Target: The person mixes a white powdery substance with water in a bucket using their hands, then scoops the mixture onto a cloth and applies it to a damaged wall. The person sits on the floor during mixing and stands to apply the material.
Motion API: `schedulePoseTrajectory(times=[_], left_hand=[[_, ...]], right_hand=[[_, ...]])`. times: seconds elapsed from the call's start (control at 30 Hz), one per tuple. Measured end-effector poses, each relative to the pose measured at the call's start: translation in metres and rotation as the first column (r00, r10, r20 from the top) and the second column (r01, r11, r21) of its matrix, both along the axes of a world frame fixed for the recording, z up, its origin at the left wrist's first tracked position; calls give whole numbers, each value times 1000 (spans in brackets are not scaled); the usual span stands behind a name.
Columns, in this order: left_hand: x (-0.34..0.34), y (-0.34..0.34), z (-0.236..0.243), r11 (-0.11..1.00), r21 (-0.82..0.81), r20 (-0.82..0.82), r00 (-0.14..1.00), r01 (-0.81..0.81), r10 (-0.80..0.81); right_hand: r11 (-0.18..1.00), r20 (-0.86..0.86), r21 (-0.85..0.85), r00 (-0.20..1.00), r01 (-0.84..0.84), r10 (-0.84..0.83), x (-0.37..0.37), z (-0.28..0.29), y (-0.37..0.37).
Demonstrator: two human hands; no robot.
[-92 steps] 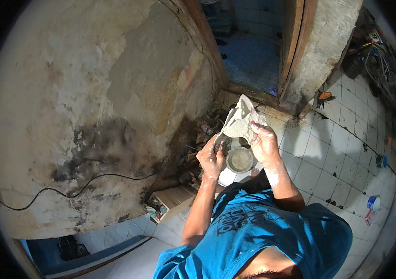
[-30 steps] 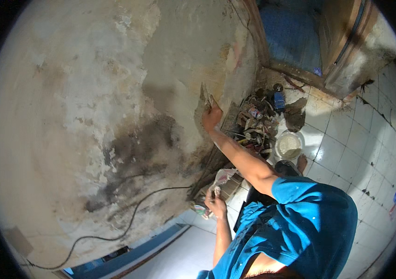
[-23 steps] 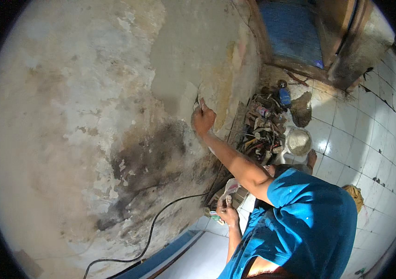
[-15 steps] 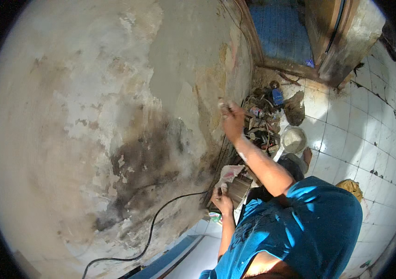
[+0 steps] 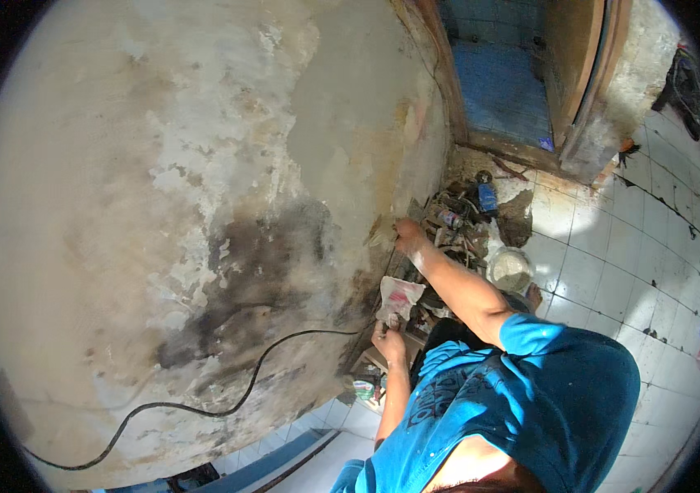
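My right hand [image 5: 408, 235] is closed close against the patchy wall [image 5: 243, 164], low on its smoother grey area [image 5: 338, 156]. What its fingers grip is too small and blurred to name. Below it, my left hand [image 5: 389, 343] pinches the lower edge of a flat whitish piece [image 5: 400, 299] with a reddish smear. This piece is held up near the wall, apart from the right hand. Whitish residue marks the right forearm.
A bucket of pale material [image 5: 511, 269] stands on white floor tiles [image 5: 584, 263]. Heaped debris [image 5: 457, 218] with a blue container [image 5: 487, 197] lines the wall's foot. A black cable [image 5: 239, 404] runs across the lower wall. Beyond is a doorway with a blue floor [image 5: 498, 90].
My right hand has moved down along the wall, closer to the left. My left hand has lifted the whitish piece slightly and turned its face more into view. The view has shifted a little.
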State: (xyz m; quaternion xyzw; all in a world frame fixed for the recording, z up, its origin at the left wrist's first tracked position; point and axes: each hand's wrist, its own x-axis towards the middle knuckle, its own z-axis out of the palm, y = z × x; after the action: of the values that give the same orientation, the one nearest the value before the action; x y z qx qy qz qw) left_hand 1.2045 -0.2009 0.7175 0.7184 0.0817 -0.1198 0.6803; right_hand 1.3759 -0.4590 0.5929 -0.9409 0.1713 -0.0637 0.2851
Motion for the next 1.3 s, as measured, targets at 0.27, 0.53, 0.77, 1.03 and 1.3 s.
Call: schedulePoseTrajectory(times=[0.27, 0.53, 0.77, 1.03, 1.3], left_hand=[[-14, 41, -3, 993, 81, 98, 992, -83, 75], [6, 38, 21, 992, 128, 44, 999, -2, -3], [40, -24, 91, 992, 47, 81, 990, 113, -117], [64, -38, 168, 839, -524, -142, 956, 147, -256], [61, -47, 166, 765, -639, -209, 938, 82, -275]], right_hand=[[109, -118, 978, 908, 176, -403, 52, 135, -11], [-309, 204, 819, 749, -483, -631, -73, 250, -13], [-262, 307, 783, 717, -564, -625, -152, 287, -28], [639, 660, 667, 701, -383, -270, -207, 287, -42], [778, 797, 237, 574, -582, 187, -240, 258, -40]])
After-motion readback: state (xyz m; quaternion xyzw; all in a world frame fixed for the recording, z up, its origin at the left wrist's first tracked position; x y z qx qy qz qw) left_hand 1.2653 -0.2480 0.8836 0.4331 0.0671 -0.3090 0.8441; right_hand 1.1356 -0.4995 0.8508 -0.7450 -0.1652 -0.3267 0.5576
